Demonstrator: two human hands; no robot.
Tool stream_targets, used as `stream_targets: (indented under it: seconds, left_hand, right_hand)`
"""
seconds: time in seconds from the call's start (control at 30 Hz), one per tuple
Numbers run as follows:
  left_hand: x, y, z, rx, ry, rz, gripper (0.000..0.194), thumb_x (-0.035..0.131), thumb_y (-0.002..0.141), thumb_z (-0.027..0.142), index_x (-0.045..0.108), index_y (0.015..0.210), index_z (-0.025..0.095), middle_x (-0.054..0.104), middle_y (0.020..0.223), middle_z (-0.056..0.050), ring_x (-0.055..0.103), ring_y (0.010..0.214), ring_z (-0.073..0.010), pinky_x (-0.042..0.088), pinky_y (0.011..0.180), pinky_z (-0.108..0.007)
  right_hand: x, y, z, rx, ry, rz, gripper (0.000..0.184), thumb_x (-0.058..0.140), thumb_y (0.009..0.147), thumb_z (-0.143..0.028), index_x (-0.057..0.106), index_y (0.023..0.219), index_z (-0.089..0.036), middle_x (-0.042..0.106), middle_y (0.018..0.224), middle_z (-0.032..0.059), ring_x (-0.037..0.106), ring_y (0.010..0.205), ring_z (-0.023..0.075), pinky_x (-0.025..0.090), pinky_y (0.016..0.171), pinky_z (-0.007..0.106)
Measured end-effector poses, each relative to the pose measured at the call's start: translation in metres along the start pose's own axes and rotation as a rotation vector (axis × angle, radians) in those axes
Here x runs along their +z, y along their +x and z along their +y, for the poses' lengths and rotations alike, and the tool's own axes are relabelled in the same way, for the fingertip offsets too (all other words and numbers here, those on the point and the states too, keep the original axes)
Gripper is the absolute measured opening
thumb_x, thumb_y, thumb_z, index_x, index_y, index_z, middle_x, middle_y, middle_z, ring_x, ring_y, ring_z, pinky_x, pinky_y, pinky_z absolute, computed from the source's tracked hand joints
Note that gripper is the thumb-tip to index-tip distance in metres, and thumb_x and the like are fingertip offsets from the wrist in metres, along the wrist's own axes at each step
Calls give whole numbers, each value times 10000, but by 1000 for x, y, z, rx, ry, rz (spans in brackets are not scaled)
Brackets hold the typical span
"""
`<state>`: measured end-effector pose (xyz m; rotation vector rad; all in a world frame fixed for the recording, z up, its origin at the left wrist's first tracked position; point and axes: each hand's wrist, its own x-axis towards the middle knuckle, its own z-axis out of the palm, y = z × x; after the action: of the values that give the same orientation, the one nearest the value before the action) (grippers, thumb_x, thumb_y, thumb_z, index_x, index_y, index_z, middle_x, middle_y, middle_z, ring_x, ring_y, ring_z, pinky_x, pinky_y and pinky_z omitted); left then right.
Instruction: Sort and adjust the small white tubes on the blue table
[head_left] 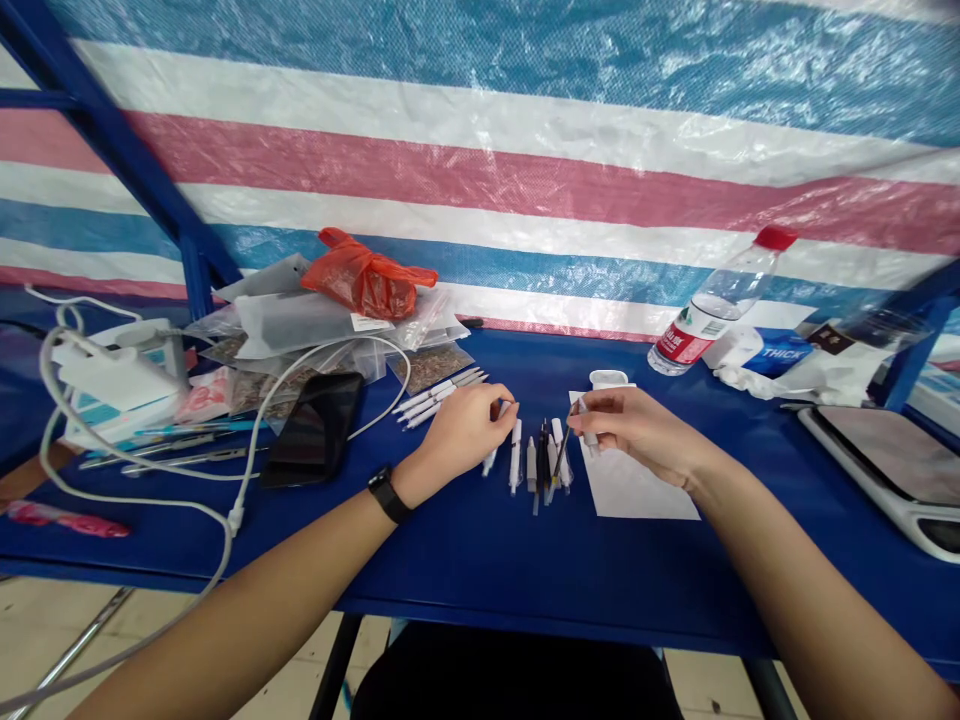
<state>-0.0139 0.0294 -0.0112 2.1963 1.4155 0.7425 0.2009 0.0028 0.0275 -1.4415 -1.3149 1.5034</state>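
Observation:
My left hand [469, 428] rests on the blue table [480, 550], fingers curled in a pinch around a small pen part at its fingertips. My right hand [630, 425] is closed on a thin dark pen refill that slants down to the table, and it seems to hold a small white piece too. Between the two hands lie several white pen barrels and dark refills [536, 462]. A white sheet of paper [637, 485] lies under my right hand. A black band sits on my left wrist.
Several assembled white pens [439, 395] lie behind my left hand. A black phone [315, 428], white cables, plastic bags and an orange bag [367, 278] fill the left. A water bottle [712, 305], tissue pack and a scale [885, 455] stand at the right.

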Motion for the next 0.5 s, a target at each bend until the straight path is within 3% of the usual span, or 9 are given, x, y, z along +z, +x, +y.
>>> stream_targets:
  seconds: [0.27, 0.37, 0.5]
  left_hand:
    - [0, -4, 4, -22, 57, -89, 179, 566, 945, 255, 719, 881, 188, 675, 675, 2, 600, 614, -169, 340, 600, -284]
    - [-1, -4, 6, -22, 61, -95, 190, 549, 957, 254, 714, 897, 184, 675, 678, 0, 597, 610, -169, 334, 598, -283]
    - [-2, -5, 7, -20, 63, -107, 214, 527, 967, 253, 703, 867, 185, 658, 657, 1, 578, 587, -166, 315, 585, -286]
  right_hand:
    - [9, 7, 9, -79, -46, 98, 362, 913, 556, -417, 740, 758, -172, 610, 739, 18, 573, 687, 149, 520, 620, 303]
    - [11, 6, 10, -127, -88, 133, 415, 909, 580, -446, 738, 852, -183, 587, 694, -6, 582, 635, 148, 531, 576, 300]
    - [21, 3, 14, -184, -185, 89, 453, 882, 635, -487, 709, 932, -192, 565, 655, -40, 581, 534, 133, 513, 525, 292]
